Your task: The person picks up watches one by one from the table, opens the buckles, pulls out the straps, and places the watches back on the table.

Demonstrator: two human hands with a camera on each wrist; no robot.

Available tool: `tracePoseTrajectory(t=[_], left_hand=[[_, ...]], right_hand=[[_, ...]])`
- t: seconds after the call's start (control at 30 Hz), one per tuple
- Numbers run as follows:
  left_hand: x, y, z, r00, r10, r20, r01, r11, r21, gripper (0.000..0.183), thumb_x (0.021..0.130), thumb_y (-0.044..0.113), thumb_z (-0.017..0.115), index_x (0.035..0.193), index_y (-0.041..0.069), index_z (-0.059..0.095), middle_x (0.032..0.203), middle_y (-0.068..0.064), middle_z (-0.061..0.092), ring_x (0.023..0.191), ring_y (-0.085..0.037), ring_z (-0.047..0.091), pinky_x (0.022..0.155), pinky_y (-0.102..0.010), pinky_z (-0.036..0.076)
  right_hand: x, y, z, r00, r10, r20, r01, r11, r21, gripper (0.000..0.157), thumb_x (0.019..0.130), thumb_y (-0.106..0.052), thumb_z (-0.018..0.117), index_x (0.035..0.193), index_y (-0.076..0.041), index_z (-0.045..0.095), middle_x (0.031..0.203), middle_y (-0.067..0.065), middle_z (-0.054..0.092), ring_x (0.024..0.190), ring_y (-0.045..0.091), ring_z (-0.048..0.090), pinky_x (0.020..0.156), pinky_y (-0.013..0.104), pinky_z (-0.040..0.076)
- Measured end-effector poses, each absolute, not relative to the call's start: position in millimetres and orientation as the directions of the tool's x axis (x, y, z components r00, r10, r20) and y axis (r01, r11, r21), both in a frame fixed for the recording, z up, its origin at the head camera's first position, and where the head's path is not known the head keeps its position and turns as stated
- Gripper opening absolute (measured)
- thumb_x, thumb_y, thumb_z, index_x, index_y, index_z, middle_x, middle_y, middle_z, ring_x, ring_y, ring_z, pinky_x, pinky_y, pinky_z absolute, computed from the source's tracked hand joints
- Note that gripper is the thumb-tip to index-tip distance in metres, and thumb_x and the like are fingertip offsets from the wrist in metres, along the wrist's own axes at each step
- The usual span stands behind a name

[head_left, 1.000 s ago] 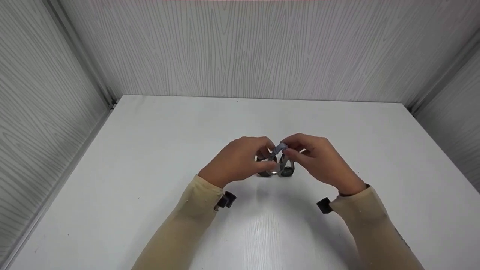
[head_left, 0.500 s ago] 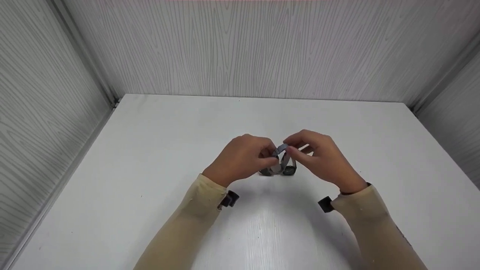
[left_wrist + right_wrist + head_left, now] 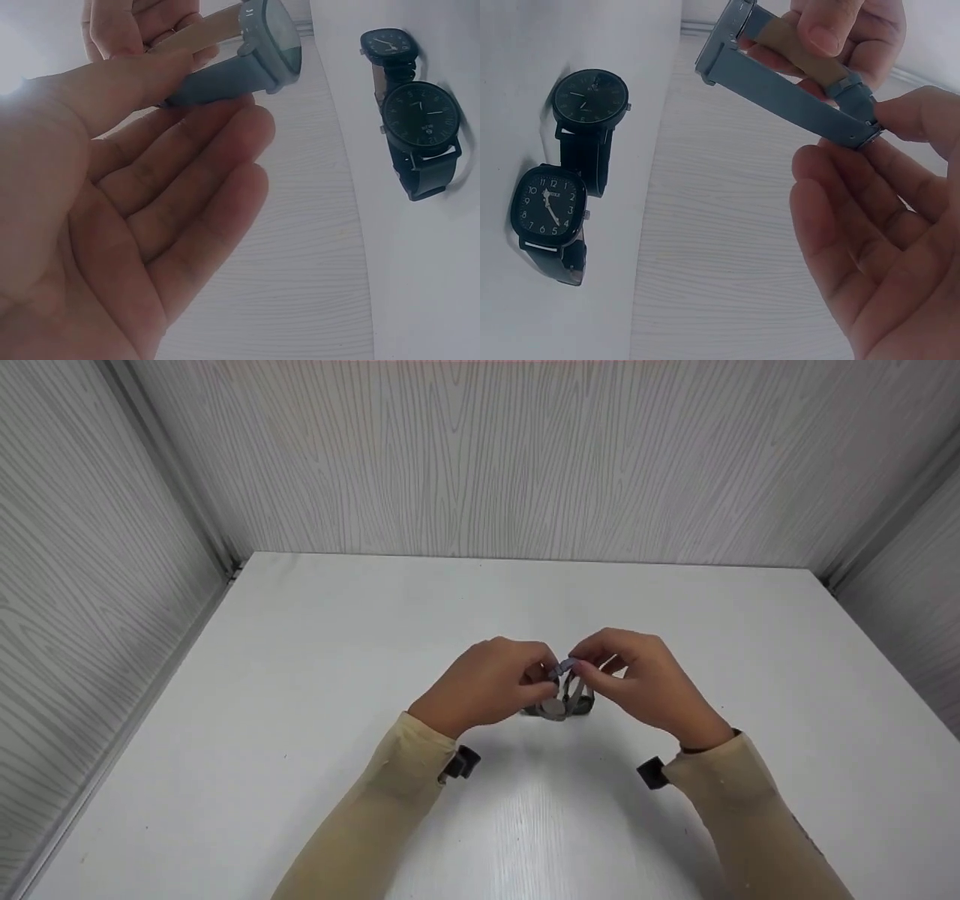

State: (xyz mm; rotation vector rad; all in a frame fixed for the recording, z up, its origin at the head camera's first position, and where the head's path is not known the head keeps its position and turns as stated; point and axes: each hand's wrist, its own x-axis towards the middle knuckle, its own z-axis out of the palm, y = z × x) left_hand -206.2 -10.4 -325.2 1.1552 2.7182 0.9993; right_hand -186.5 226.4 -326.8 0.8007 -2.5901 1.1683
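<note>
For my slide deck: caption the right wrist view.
Left hand and right hand hold a blue-strapped watch, with a round black watch and a squarish black watch nearby.

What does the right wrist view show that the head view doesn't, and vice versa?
Only right wrist: readable numerals on the square-faced black watch and the tan strap lining of the held watch.
Only head: the cream sleeves and black wrist blocks.
Both: left hand, right hand, held watch, white table, square-faced black watch and round black watch, the last two partly hidden from the head.
</note>
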Motion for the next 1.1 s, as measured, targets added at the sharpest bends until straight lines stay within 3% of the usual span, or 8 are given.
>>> tracePoseTrajectory(t=[0.27,0.77,1.1], left_hand=[[-206.2,-7.4,-326.8,-0.733,0.65,0.201,0.613,0.502,0.609,0.024,0.103,0.035,0.065,0.115,0.015,0.071,0.092,0.01,0.077,0.081,0.002,0.068,0.076,-0.027,0.054],[-205.9,-5.9,-329.9,-0.696,0.66,0.285,0.679,0.474,0.561,0.018,0.102,0.031,0.065,0.108,0.015,0.072,0.088,0.008,0.076,0.077,0.0,0.067,0.071,-0.025,0.053],[-206.3,-5.9,-328.7,-0.689,0.677,0.258,0.676,0.472,0.566,0.019,0.104,0.029,0.063,0.112,0.014,0.073,0.091,0.008,0.075,0.077,-0.002,0.066,0.072,-0.026,0.052]], right_hand=[[-189.0,224.4,-331.0,-0.812,-0.415,0.41,-0.581,0.503,-0.64,0.014,0.098,-0.007,0.071,0.104,-0.019,0.075,0.098,-0.013,0.072,0.084,0.011,0.068,0.076,0.032,0.057],[-189.5,226.7,-334.0,-0.78,-0.45,0.434,-0.621,0.472,-0.626,0.022,0.095,0.0,0.069,0.105,-0.018,0.072,0.102,-0.011,0.072,0.088,0.012,0.067,0.076,0.031,0.057],[-190.9,225.1,-335.3,-0.814,-0.447,0.37,-0.571,0.505,-0.648,0.012,0.098,-0.008,0.069,0.102,-0.018,0.074,0.097,-0.01,0.072,0.086,0.011,0.068,0.077,0.03,0.057]])
